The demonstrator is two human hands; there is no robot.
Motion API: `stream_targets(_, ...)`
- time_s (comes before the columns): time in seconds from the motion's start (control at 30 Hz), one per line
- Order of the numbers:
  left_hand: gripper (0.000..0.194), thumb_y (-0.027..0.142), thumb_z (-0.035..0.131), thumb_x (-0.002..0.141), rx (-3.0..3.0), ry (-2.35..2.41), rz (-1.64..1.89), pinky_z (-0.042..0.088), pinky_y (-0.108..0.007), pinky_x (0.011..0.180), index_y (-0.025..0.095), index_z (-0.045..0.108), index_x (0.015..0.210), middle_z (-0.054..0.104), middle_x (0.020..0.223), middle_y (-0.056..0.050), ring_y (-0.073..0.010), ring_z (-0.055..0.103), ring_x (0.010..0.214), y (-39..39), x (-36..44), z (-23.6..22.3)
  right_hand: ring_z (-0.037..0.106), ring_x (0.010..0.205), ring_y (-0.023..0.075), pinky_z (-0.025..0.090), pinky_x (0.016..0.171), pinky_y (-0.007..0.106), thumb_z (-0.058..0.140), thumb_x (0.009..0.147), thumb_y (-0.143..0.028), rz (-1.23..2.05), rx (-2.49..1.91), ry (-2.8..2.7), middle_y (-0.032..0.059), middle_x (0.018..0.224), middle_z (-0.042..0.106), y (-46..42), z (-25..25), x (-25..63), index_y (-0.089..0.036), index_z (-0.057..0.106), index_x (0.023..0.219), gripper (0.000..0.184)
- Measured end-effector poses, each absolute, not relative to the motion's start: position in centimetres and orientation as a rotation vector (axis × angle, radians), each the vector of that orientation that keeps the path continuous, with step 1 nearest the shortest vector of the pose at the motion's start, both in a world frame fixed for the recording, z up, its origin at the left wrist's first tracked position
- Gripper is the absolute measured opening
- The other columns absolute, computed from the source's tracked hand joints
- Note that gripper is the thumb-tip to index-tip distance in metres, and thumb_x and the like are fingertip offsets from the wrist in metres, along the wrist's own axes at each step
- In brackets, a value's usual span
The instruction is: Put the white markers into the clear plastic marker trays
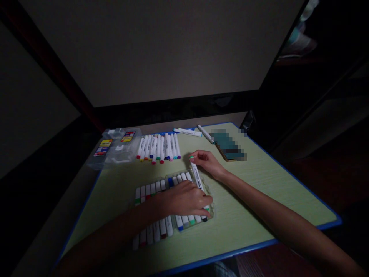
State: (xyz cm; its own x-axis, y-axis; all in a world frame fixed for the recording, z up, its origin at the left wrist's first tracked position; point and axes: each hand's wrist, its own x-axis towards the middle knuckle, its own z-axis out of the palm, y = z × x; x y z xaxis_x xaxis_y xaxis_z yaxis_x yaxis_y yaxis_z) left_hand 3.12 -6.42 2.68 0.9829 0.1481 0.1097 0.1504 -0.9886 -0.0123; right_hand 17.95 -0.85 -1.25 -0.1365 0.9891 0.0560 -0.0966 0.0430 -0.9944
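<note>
A white marker (pixel 196 174) with a green band at its upper end slants over the right side of a clear plastic tray (pixel 212 209). My right hand (pixel 206 163) pinches that upper end between thumb and fingers. Lying over the tray, my left hand (pixel 188 198) has its thumb and index finger around a green-banded marker end, seemingly the same marker's lower end. Rows of white markers (pixel 157 232) with coloured bands fill both halves of the tray; my left hand and forearm hide part of them.
Behind the tray lies a row of loose markers (pixel 158 148). An open clear case (pixel 121 150) with labels stands at the left edge. Farther back are more markers (pixel 187 132) and a dark green, partly blurred flat object (pixel 227 146). The table (pixel 259 196) has a blue edge.
</note>
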Motion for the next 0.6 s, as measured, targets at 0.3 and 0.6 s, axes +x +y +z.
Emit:
stream_targets(0.3, 0.026, 0.042, 0.054, 0.081, -3.105, -0.204, -0.232, 0.026, -0.027, 0.042, 0.019, 0.059, 0.071, 0.057, 0.049, 0.0, -0.013, 0.051, 0.044, -6.4, 2.8, 2.0, 0.048, 0.055, 0.0078, 0.035, 0.055, 0.023, 0.072, 0.058, -0.033, 1.325, -1.033, -1.331, -0.0034, 0.062, 0.059, -0.8, -1.4, 18.0, -0.016, 0.063, 0.072, 0.024)
stream_targets(0.6, 0.023, 0.038, 0.053, 0.081, -3.057, -0.041, -0.394, 0.026, -0.029, 0.039, 0.018, 0.059, 0.073, 0.057, 0.05, 0.002, -0.0114, 0.05, 0.041, -6.5, 2.6, 1.0, 0.045, 0.052, 0.0068, 0.033, 0.053, 0.022, 0.074, 0.056, -0.035, 1.355, -1.019, -1.423, -0.0044, 0.057, 0.055, -0.8, -1.3, 18.0, -0.014, 0.062, 0.069, 0.027)
